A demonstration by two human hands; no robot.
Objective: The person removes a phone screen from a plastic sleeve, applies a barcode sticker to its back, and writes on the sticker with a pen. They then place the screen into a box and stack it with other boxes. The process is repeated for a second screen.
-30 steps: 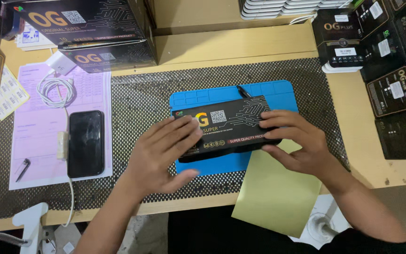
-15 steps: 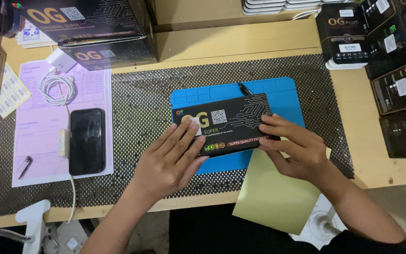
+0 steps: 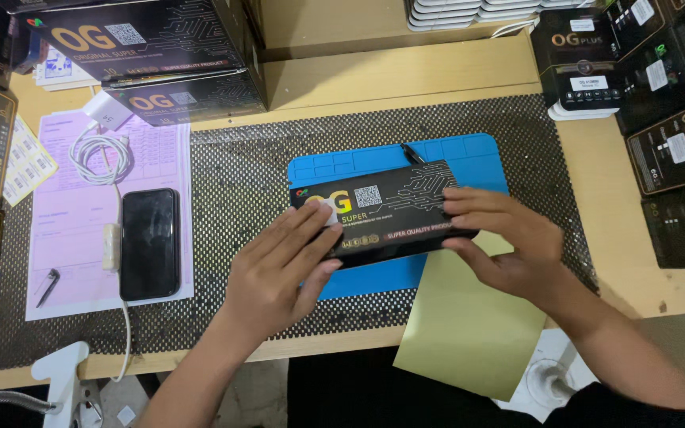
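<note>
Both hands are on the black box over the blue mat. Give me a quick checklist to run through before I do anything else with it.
1. Left hand on the black box: ok, fingers lie across its left end.
2. Right hand grip: ok, fingers wrap its right end.
3. Box over the blue mat: ok, though lifted or resting, cannot tell.
4. Box shut: cannot tell, no opened flap shows.
5. Yellow sheet secure: not ok, it overhangs the desk edge.
6. Phone and white cable apart from the hands: ok, off to the left on the pink paper.
</note>
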